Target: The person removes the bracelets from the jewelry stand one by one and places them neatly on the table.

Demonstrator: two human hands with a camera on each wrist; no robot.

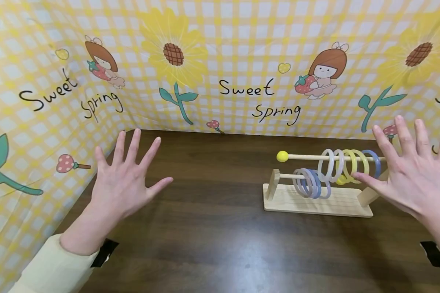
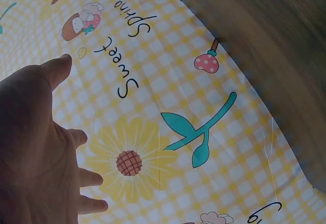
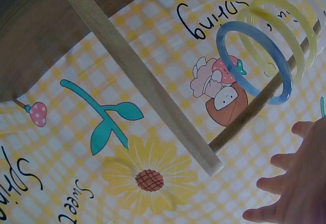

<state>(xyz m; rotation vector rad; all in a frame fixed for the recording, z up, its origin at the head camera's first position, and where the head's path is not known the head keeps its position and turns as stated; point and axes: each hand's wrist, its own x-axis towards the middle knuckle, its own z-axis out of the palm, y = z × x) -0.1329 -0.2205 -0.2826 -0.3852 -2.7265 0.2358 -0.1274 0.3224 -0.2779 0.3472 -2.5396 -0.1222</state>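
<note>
A wooden stand is on the right part of the brown desk, and its long axis goes from left to right, almost along the far cloth, with the right end only slightly nearer. Its upper rod lies nearly level in the same direction; the free end, which carries a yellow ball, points to the left. The lower rod starts at the short left post and extends toward the right, through several pale and blue lower rings. On the upper rod, from left to right, hang pale rings, yellow rings and one blue ring. The two hands are well apart, with fingers straight and spread, pointing to the far side. The left hand is near the left cloth wall. The right hand covers the upper right end of the stand in the head view; in the right wrist view, a gap separates its visible fingertips from the upper rod.
</note>
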